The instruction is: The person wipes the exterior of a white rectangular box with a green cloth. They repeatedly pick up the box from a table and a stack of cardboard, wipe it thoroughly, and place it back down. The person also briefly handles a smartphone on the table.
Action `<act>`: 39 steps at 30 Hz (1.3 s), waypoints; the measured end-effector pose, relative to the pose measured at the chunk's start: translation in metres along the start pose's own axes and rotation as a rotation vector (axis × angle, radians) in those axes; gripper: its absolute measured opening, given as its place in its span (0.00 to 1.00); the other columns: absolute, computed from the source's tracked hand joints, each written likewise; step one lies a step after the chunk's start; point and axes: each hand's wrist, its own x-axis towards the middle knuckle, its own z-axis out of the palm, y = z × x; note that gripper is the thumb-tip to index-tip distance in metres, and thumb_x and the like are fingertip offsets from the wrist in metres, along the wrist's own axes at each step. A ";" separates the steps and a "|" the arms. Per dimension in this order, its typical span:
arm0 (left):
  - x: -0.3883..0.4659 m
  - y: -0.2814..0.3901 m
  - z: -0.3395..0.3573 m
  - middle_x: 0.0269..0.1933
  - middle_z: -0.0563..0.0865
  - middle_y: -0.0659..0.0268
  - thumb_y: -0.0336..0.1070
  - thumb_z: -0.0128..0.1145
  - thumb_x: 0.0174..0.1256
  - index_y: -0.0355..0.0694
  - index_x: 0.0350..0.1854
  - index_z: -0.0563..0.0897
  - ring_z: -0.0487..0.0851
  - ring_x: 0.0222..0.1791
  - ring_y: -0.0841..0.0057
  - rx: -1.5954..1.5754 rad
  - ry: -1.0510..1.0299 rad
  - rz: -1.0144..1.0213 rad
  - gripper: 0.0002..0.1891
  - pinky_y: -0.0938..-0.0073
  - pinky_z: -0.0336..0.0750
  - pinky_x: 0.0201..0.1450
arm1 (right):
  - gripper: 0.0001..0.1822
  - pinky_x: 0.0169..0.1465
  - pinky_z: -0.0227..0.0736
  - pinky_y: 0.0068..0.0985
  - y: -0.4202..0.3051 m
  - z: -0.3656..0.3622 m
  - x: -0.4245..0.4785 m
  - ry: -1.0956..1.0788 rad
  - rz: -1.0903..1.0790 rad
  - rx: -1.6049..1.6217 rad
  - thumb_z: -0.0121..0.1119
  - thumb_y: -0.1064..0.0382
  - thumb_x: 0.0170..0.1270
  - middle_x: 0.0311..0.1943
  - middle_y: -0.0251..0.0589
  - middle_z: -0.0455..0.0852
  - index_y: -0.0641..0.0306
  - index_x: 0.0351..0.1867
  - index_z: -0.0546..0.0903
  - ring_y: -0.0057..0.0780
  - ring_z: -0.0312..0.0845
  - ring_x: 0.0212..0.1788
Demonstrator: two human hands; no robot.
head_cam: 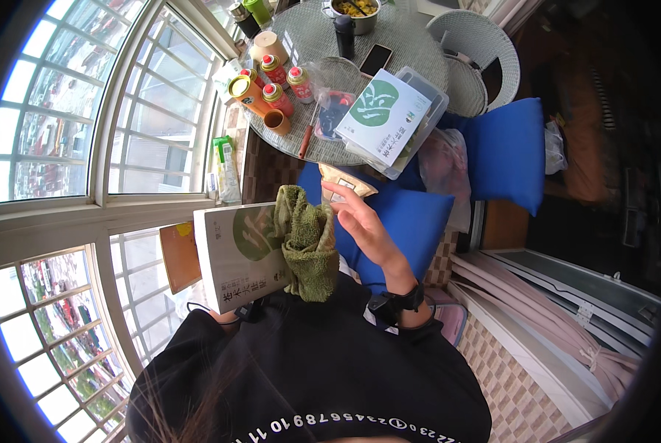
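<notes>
A white box (239, 260) with a green round emblem and printed writing stands tilted in front of my chest. A crumpled green terry towel (308, 249) rests against its right end. My right hand (361, 219) is just right of the towel, its fingers apart and holding nothing. Its fingertips overlap a kraft paper bag (348, 180) in the view; whether they touch it I cannot tell. My left hand is hidden behind the white box, with only a bit of wrist (223, 317) showing below it.
A round glass-topped table (294, 145) carries several gas canisters (300, 83), a phone (375, 60), a pot of food (358, 11) and a similar white box (385, 113) on a plastic container. Blue cushions (391, 227) lie nearby. Barred windows (161, 105) line the left; an orange-brown box (180, 257) is beside them.
</notes>
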 end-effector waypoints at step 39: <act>0.249 0.293 -0.067 0.56 0.80 0.58 0.49 0.56 0.69 0.35 0.60 0.73 0.78 0.58 0.68 0.359 -0.293 -0.556 0.26 0.62 0.73 0.62 | 0.23 0.52 0.73 0.32 -0.001 -0.169 0.451 1.575 0.172 -0.178 0.61 0.61 0.61 0.50 0.48 0.81 0.64 0.57 0.73 0.38 0.78 0.51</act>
